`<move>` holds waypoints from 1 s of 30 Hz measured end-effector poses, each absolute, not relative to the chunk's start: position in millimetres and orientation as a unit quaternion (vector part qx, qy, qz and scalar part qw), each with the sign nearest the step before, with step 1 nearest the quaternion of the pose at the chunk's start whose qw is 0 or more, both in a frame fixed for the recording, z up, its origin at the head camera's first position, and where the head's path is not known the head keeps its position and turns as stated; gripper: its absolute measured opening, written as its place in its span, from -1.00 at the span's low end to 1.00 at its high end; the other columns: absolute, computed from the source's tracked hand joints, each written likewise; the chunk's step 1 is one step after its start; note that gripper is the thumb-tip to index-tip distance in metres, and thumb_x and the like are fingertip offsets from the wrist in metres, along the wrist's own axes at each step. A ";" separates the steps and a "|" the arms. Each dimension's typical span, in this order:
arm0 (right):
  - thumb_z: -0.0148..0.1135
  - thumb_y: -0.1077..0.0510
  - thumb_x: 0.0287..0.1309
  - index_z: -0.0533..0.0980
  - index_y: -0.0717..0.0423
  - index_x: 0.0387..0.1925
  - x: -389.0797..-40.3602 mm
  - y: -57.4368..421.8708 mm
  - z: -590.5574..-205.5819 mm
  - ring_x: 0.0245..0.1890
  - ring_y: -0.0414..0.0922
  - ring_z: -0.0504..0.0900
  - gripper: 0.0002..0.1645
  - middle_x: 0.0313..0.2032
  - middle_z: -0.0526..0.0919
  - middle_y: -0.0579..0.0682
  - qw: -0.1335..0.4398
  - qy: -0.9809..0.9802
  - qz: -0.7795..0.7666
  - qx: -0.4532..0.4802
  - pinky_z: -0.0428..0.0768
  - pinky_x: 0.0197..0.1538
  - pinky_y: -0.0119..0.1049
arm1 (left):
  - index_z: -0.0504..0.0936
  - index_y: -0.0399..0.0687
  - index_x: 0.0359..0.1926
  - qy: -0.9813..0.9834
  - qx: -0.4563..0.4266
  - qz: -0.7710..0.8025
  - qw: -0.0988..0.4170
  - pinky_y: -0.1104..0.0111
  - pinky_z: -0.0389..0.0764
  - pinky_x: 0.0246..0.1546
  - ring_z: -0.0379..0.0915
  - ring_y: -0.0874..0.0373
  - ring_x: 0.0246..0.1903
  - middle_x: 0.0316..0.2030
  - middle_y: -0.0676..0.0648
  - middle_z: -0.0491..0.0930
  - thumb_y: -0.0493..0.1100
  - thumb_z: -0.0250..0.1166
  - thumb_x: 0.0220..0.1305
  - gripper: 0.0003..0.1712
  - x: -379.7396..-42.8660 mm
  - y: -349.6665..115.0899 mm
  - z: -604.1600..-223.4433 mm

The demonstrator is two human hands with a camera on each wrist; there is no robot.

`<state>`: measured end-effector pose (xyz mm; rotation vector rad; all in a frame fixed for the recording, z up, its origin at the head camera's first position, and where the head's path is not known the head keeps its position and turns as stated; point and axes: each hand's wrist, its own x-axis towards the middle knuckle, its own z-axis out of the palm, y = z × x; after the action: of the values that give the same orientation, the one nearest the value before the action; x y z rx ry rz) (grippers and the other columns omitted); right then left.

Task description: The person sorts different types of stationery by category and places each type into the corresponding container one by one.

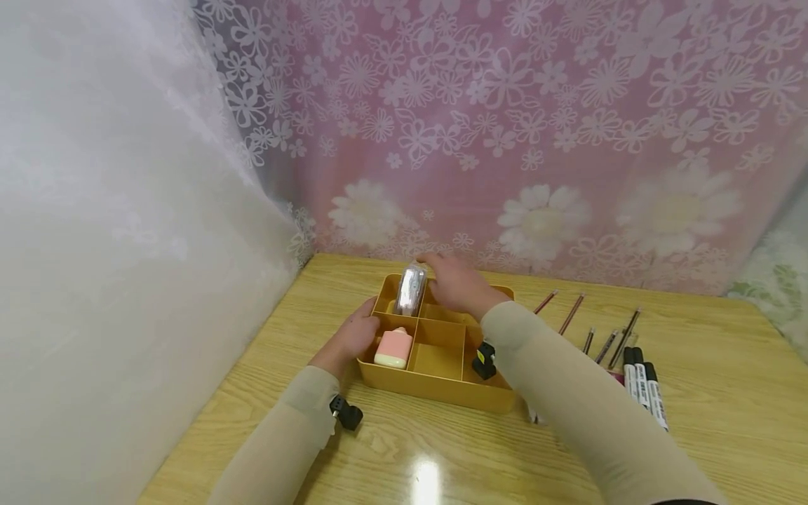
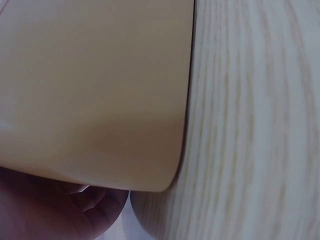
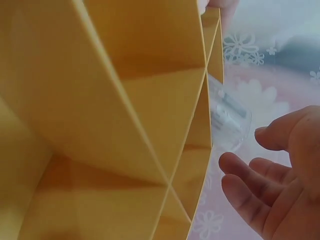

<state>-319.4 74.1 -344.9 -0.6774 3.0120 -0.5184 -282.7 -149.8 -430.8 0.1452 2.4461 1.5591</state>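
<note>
A yellow divided organizer box (image 1: pixel 438 398) sits on the wooden table. My left hand (image 1: pixel 358 330) grips its left side, thumb at the rim; curled fingers (image 2: pixel 102 212) show beside its outer wall in the left wrist view. In the back left compartment a clear plastic case (image 1: pixel 411 289) leans upright, its top above the rim. My right hand (image 1: pixel 456 282) hovers over the back of the box, just right of the case. The right wrist view has its fingers spread and bare, apart from the case (image 3: pixel 227 117). A pink and cream bottle-shaped item (image 1: pixel 395 347) lies in the front left compartment.
Right of the box lie several pencils (image 1: pixel 571 313) and black-capped markers (image 1: pixel 641 379), partly behind my right sleeve (image 1: pixel 568 393). A flowered curtain (image 1: pixel 442 140) hangs along the table's back edge, and a white sheet (image 1: pixel 126 210) stands at the left.
</note>
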 end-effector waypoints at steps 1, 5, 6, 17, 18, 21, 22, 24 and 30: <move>0.06 0.24 0.40 0.27 -0.01 0.50 -319.8 77.1 -344.9 0.37 0.17 0.34 -0.34 0.41 0.36 0.12 0.003 0.962 -0.169 -0.216 0.35 0.36 0.10 | 0.06 0.00 0.61 0.835 0.050 0.535 0.119 -0.13 0.02 0.43 0.08 -0.13 0.45 0.48 -0.17 0.21 -0.18 -0.18 0.48 -0.31 -282.9 -149.2 -430.9; 0.05 0.22 0.39 0.36 0.04 0.42 -319.4 89.2 -343.9 0.37 0.13 0.35 -0.41 0.37 0.41 0.09 0.001 0.960 -0.176 -0.218 0.35 0.36 0.08 | 0.08 0.05 0.60 0.831 0.049 0.540 0.122 -0.14 0.01 0.43 0.11 -0.13 0.43 0.47 -0.16 0.24 -0.18 -0.17 0.48 -0.30 -283.7 -147.6 -431.8; 0.04 0.23 0.38 0.38 0.06 0.41 -319.0 92.6 -343.3 0.36 0.14 0.36 -0.42 0.36 0.42 0.09 0.005 0.959 -0.181 -0.218 0.36 0.35 0.08 | 0.08 0.05 0.60 0.830 0.050 0.542 0.122 -0.15 0.01 0.43 0.12 -0.14 0.43 0.46 -0.16 0.24 -0.19 -0.18 0.48 -0.30 -284.0 -147.3 -432.1; 0.00 0.22 0.41 0.46 0.16 0.30 -319.3 147.6 -346.8 0.04 0.10 0.58 -0.52 0.33 0.43 0.18 0.031 0.967 -0.156 -0.197 0.57 -0.02 0.02 | 0.10 0.06 0.59 0.820 0.048 0.555 0.130 -0.14 0.04 0.43 0.21 -0.15 0.38 0.43 -0.13 0.29 -0.19 -0.17 0.48 -0.31 -284.0 -143.0 -432.9; 0.00 0.21 0.41 0.46 0.17 0.30 -319.7 153.7 -347.6 0.08 0.12 0.57 -0.53 0.32 0.45 0.19 0.028 0.969 -0.150 -0.196 0.56 0.04 0.06 | 0.09 0.06 0.60 0.820 0.048 0.555 0.131 -0.15 0.03 0.43 0.18 -0.15 0.39 0.44 -0.14 0.28 -0.19 -0.17 0.48 -0.32 -284.0 -143.3 -433.1; -0.02 0.22 0.39 0.48 0.23 0.27 -318.7 170.4 -349.5 0.14 0.18 0.54 -0.52 0.24 0.52 0.22 0.017 0.972 -0.137 -0.192 0.52 0.12 0.15 | 0.09 0.09 0.60 0.818 0.040 0.558 0.134 -0.14 0.01 0.43 0.15 -0.14 0.41 0.46 -0.12 0.26 -0.19 -0.17 0.48 -0.31 -284.6 -144.9 -433.8; -0.02 0.22 0.38 0.49 0.24 0.26 -318.2 175.3 -350.1 0.14 0.19 0.53 -0.52 0.22 0.53 0.22 0.015 0.972 -0.136 -0.189 0.51 0.14 0.17 | 0.09 0.10 0.60 0.818 0.037 0.557 0.135 -0.14 0.00 0.44 0.14 -0.14 0.42 0.46 -0.11 0.25 -0.18 -0.17 0.49 -0.31 -284.9 -145.7 -434.0; -0.02 0.24 0.37 0.49 0.27 0.25 -316.8 184.3 -351.3 0.15 0.21 0.52 -0.53 0.21 0.53 0.25 0.013 0.973 -0.146 -0.180 0.50 0.15 0.17 | 0.08 0.11 0.60 0.819 0.035 0.556 0.136 -0.14 0.00 0.44 0.13 -0.14 0.42 0.46 -0.12 0.24 -0.18 -0.17 0.48 -0.31 -285.0 -146.7 -434.2; -0.03 0.23 0.40 0.47 0.28 0.25 -316.3 202.1 -354.8 0.19 0.27 0.47 -0.54 0.21 0.50 0.33 0.022 0.972 -0.176 -0.153 0.48 0.17 0.23 | 0.07 0.08 0.60 0.822 0.040 0.552 0.134 -0.14 0.02 0.43 0.17 -0.15 0.40 0.45 -0.14 0.25 -0.19 -0.18 0.48 -0.31 -283.9 -149.3 -432.4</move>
<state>-316.3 202.1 -354.8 -0.4753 3.0113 -0.5449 -283.9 -149.3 -432.4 0.1167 2.3825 1.5994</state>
